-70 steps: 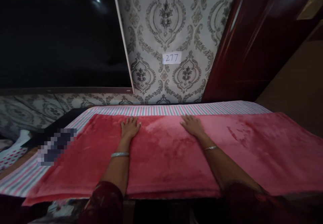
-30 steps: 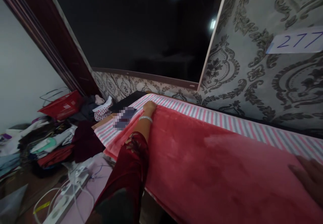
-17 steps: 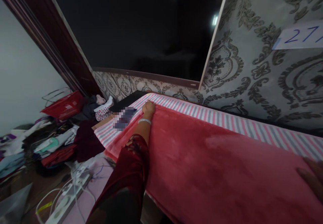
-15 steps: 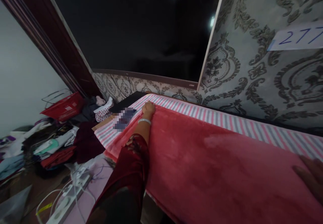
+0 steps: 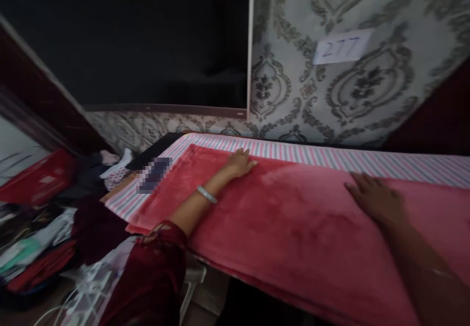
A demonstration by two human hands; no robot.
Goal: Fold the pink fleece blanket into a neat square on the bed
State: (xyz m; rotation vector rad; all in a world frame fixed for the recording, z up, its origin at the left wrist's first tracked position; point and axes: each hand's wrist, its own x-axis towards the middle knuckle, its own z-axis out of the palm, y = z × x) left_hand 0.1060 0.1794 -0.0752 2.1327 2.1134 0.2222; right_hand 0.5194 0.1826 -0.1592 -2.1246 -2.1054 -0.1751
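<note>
A folded red plush blanket (image 5: 282, 223) lies spread lengthwise over a pink, grey and white striped cloth (image 5: 330, 158). Near the blanket's far edge, left of the middle, my left hand (image 5: 240, 163) rests flat with fingers extended. My right hand (image 5: 378, 196) lies on the blanket farther right, fingers apart and palm down, also close to the far edge. Neither hand grips anything. A pixelated dark flat object (image 5: 154, 175) sits on the striped cloth beside the blanket's left end.
A large dark TV screen (image 5: 147, 42) hangs behind, beside patterned wallpaper and a paper marked 277 (image 5: 342, 47). At left are piled clothes (image 5: 95, 228) and a red basket (image 5: 36, 176). A white power strip with cords (image 5: 90, 287) lies at lower left.
My left hand has moved right from the blanket's far left corner and opened out flat. More of my right hand shows, now on the blanket. The view has turned right.
</note>
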